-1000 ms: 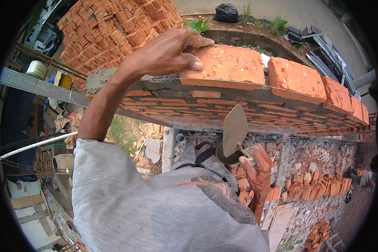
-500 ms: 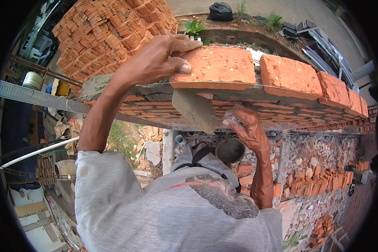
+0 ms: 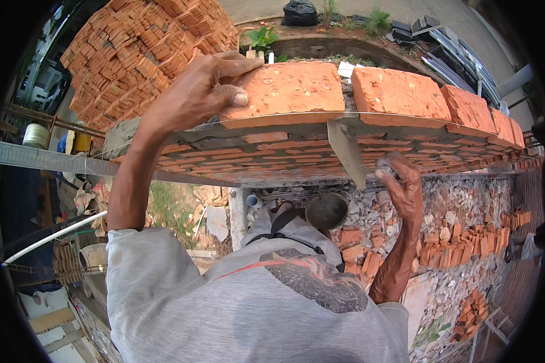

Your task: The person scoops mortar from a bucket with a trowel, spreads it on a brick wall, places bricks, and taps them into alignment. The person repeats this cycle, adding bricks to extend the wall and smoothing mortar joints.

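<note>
My left hand (image 3: pixel 194 97) grips the left end of an orange brick (image 3: pixel 287 91) on top of the brick wall (image 3: pixel 272 158), the thumb lying on its upper face. Held in my right hand (image 3: pixel 404 184) is a trowel (image 3: pixel 345 154); its grey blade is tilted, with the upper end at the mortar below the brick's right end. My fingers are closed and mostly hide the trowel's handle. A thin string line (image 3: pixel 284 115) runs along the front edge of the top course. To the right, across a narrow gap, sits another brick (image 3: pixel 399 94).
A big stack of bricks (image 3: pixel 145 54) stands beyond the wall at the left. A metal beam (image 3: pixel 54 158) meets the wall's left side. Below lie rubble, loose bricks (image 3: pixel 466 248) and a dark round bucket (image 3: pixel 326 210). Grey metal lengths (image 3: pixel 457 57) lie at the far right.
The trowel has gone right along the wall face, from under the brick's left part to its right end, and its blade has turned more edge-on. My left hand stays on the brick.
</note>
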A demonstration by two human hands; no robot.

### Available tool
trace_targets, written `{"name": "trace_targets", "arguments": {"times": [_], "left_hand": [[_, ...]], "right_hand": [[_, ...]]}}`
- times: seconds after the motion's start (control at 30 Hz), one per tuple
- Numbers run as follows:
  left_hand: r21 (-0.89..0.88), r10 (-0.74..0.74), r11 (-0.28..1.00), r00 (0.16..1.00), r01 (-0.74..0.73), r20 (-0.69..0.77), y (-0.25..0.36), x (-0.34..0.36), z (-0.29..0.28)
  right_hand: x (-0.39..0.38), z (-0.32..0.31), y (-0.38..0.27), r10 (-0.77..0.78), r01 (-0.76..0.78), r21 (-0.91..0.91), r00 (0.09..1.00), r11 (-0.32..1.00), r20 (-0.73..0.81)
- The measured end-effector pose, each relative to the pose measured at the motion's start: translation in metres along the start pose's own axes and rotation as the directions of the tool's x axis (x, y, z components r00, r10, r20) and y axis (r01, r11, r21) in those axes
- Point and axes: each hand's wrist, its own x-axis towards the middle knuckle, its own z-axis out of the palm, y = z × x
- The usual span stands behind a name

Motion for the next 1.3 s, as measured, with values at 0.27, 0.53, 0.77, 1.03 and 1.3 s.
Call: {"name": "trace_targets", "arguments": {"times": [0.27, 0.53, 0.77, 1.03, 1.3], "left_hand": [[-0.130, -0.057, 0.989, 0.997, 0.063, 0.050, 0.007, 0.000, 0.000], [-0.045, 0.015, 0.999, 0.990, -0.022, -0.141, 0.013, -0.003, -0.004], [-0.361, 0.150, 0.853, 0.840, -0.376, -0.521, 0.090, -0.037, 0.030], [-0.293, -0.139, 0.835, 0.692, 0.466, 0.708, 0.072, -0.039, 0.278], [0.553, -0.564, 0.824, 0.086, 0.125, 0.821, -0.134, -0.144, 0.394]], "right_hand": [[-0.039, 0.007, 0.023, -0.013, -0.017, -0.106, 0.961, 0.994, -0.278], [-0.144, 0.026, 0.073, 0.279, -0.269, 0.075, 0.917, 0.960, -0.286], [-0.210, 0.135, 0.217, 0.702, -0.671, 0.231, 0.707, 0.705, -0.085], [-0.339, 0.278, 0.355, 0.725, -0.700, 0.279, 0.486, 0.657, -0.489], [-0.535, 0.363, 0.394, 0.348, -0.869, -0.258, 0.418, 0.422, -0.839]]}}
